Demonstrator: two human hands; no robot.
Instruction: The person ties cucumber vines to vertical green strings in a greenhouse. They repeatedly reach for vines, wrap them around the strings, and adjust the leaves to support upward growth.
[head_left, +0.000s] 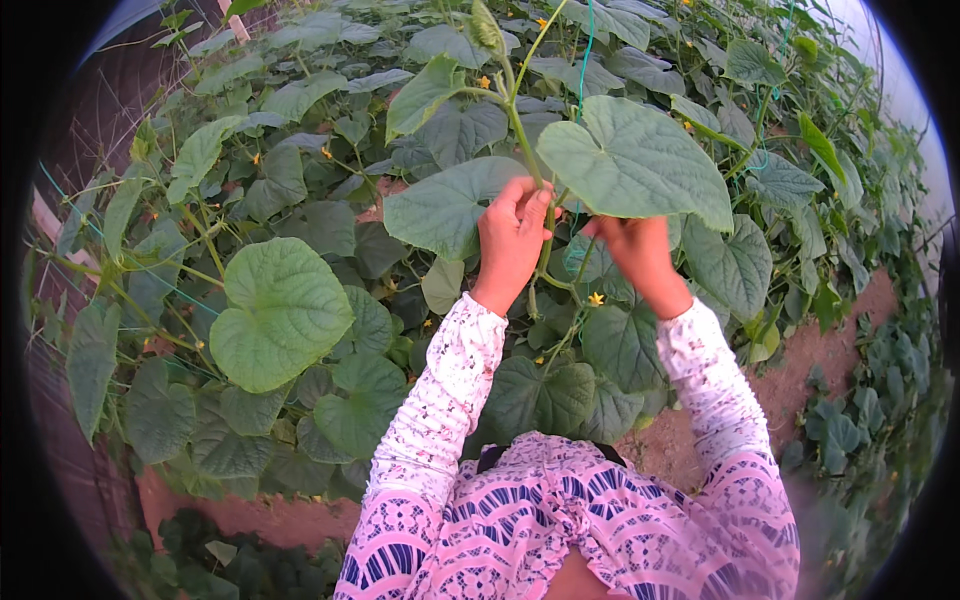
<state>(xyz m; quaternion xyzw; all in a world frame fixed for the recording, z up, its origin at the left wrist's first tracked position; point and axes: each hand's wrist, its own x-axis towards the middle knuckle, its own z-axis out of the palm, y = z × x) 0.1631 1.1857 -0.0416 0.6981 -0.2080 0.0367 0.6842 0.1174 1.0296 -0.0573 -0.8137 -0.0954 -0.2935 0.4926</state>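
Observation:
My left hand (510, 236) grips the upright stem of a cucumber vine (523, 139), thumb and fingers closed around it. Above the hand the stem rises to a curled young leaf (486, 28) at its tip. To the right, my right hand (637, 251) is slightly blurred, its upper part behind a broad leaf (637, 161). Its fingertips are close to a thin side stalk (587, 255); whether they pinch it is hidden. Another large leaf (450, 206) spreads left of my left hand. Green twine (586, 64) runs vertically just behind the vine.
Dense cucumber foliage with small yellow flowers (596, 299) surrounds my hands. More twine (180, 292) slants through the plants at left. Bare soil (817, 360) shows at right, with another row of plants (847, 435) beyond. Pale sheeting (911, 97) stands at the far right.

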